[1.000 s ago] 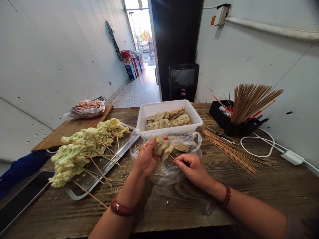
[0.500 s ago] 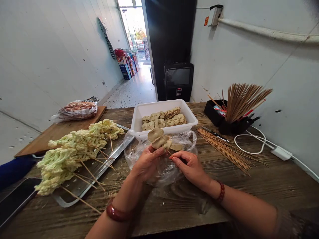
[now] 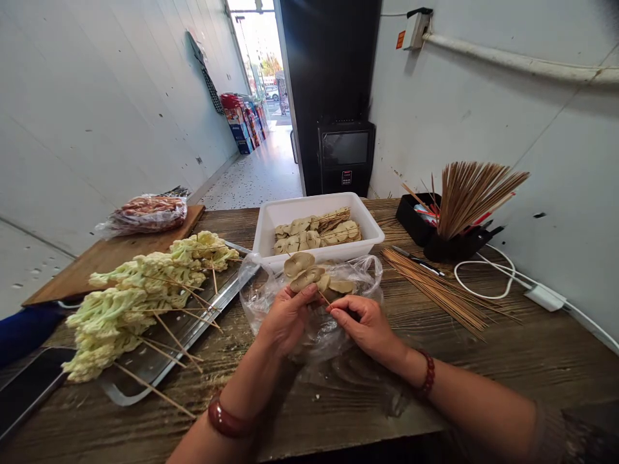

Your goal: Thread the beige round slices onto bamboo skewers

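Between finger and thumb, my left hand [image 3: 289,317] pinches round, flat, greyish-beige slices [image 3: 306,277] that are threaded on a bamboo skewer [image 3: 324,298]. My right hand [image 3: 362,321] is closed on the lower end of that skewer. Under both hands lies a clear plastic bag [image 3: 329,338], with another beige slice [image 3: 341,286] showing at its mouth. Just behind the bag stands a white plastic tub [image 3: 271,227] holding several finished skewers of the same slices [image 3: 341,232]. What the slices are made of I cannot tell.
Skewered cauliflower [image 3: 140,283] fills a metal tray [image 3: 181,351] on the left, near a phone [image 3: 33,386]. Behind it, a bagged bundle [image 3: 149,214] rests on a wooden board [image 3: 87,261]. Loose skewers [image 3: 435,293], a black holder of skewers [image 3: 447,248] and a white cable [image 3: 507,293] lie right.
Both hands stay closed on the skewer and its slices, with only a slight shift to the left. The view has turned a little; nothing has been let go.
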Action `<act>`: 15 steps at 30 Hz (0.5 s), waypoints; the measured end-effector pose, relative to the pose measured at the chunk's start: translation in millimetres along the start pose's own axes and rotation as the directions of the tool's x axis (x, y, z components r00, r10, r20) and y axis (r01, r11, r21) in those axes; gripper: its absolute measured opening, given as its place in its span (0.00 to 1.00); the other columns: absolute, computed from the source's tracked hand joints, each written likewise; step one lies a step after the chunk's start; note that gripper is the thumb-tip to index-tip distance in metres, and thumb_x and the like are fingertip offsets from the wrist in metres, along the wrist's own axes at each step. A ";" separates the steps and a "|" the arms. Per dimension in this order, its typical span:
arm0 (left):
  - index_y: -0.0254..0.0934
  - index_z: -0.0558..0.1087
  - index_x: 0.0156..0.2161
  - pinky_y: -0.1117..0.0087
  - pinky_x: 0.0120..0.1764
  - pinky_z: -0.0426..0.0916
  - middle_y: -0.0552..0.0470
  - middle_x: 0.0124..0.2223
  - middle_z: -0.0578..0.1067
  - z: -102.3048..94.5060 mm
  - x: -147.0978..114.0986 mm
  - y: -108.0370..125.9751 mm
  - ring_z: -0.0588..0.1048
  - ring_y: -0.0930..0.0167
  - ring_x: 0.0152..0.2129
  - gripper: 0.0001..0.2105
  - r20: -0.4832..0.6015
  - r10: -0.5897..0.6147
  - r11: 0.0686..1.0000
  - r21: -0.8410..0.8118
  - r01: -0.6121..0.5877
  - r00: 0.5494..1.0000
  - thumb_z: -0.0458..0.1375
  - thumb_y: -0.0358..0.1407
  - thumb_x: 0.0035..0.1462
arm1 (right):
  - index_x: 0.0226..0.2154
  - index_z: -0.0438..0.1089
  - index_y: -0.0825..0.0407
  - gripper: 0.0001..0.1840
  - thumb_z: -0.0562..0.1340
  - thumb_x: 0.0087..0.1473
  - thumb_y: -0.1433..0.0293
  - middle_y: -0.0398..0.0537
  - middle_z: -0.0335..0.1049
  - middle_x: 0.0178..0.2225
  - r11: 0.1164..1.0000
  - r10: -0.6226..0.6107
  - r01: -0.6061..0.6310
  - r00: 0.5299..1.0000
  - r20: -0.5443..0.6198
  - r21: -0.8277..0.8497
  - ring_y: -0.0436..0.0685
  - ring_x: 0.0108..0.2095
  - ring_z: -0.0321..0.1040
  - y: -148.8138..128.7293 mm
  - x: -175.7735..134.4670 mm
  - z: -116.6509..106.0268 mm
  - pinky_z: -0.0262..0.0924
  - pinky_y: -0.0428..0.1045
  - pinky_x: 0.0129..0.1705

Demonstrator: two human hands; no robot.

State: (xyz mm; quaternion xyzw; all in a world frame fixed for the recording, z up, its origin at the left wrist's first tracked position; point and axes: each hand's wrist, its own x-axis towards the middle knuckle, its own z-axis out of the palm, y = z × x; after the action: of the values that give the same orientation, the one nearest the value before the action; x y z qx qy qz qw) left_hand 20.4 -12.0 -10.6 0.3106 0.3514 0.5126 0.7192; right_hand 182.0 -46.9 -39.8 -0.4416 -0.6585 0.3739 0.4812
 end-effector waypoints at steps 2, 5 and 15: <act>0.33 0.78 0.35 0.74 0.31 0.70 0.53 0.32 0.79 -1.3 1.0 1.1 0.74 0.74 0.25 0.13 -0.038 0.016 1.000 -0.006 -0.016 0.999 0.72 0.32 0.41 | 0.31 0.76 0.55 0.11 0.60 0.59 0.68 0.46 0.74 0.25 1.000 -0.004 0.004 1.000 0.016 -0.002 0.50 0.22 0.66 -0.6 -0.5 0.3 0.58 0.44 0.25; 0.34 0.78 0.33 0.75 0.31 0.70 0.53 0.32 0.79 -2.0 1.4 2.9 0.75 0.75 0.26 0.12 -0.060 0.038 0.999 -0.011 -0.039 0.997 0.72 0.30 0.41 | 0.27 0.75 0.55 0.11 0.60 0.58 0.69 0.46 0.74 0.24 0.999 -0.028 0.028 1.000 0.011 -0.029 0.51 0.24 0.68 -0.3 -1.1 0.7 0.59 0.45 0.28; 0.32 0.79 0.32 0.73 0.36 0.71 0.50 0.33 0.79 2.5 0.6 -3.8 0.75 0.72 0.30 0.14 -0.044 0.053 0.998 0.037 -0.051 0.998 0.74 0.34 0.38 | 0.25 0.74 0.55 0.12 0.60 0.57 0.70 0.44 0.71 0.21 0.997 -0.015 0.013 1.000 -0.017 -0.079 0.50 0.22 0.64 -0.5 -1.8 0.3 0.57 0.44 0.26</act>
State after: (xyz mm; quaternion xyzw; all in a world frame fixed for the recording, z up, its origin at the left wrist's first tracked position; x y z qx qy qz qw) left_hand 24.5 -12.8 -12.4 0.3209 0.3682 0.5315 0.6920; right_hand 181.8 -48.8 -40.0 -0.4590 -0.6715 0.3402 0.4719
